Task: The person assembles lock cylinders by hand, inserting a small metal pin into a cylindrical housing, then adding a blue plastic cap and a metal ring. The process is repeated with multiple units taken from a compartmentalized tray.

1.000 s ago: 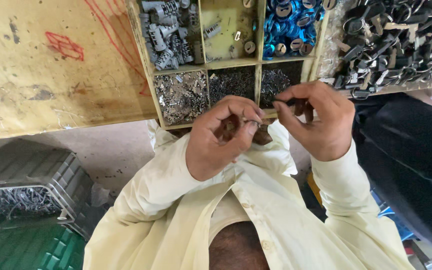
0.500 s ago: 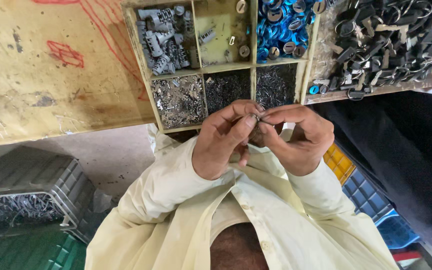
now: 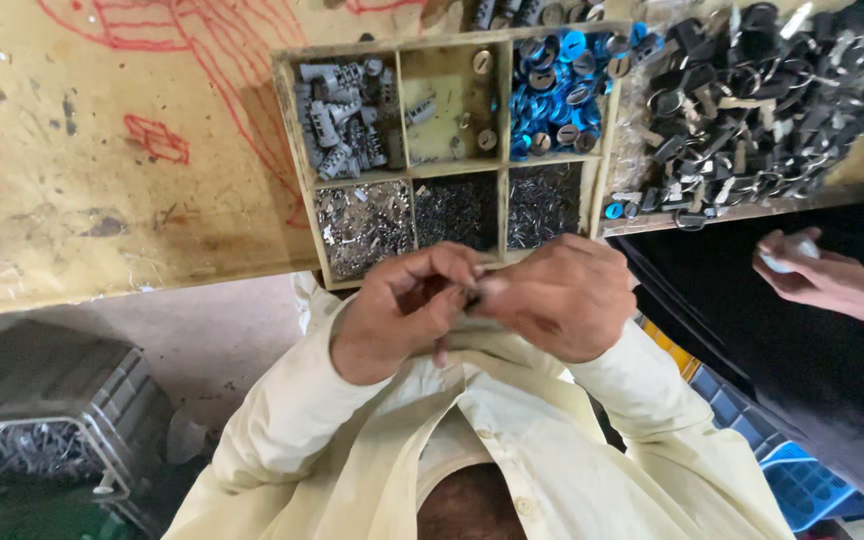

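Observation:
My left hand [image 3: 402, 312] and my right hand [image 3: 562, 297] are pressed together at the fingertips just below the wooden sorting tray [image 3: 297, 130]. Between the fingers sits a small dark part [image 3: 471, 297], mostly hidden. The tray has six compartments: grey metal cylinders [image 3: 337, 118], a few round discs [image 3: 477, 100], blue and black caps [image 3: 557, 90], and three lower bins of tiny metal pieces [image 3: 457, 210]. Cream sleeves cover both my arms.
A heap of black keys and fobs [image 3: 762, 100] lies right of the tray on the worn yellow workbench [image 3: 102, 190]. Another person's hand [image 3: 817, 275] holds a small white object at right. A grey crate of metal parts [image 3: 37, 440] sits lower left, a blue crate [image 3: 802, 485] lower right.
My hands have dropped slightly and closed tighter together around the small part. Another person's hand has come into view at the right.

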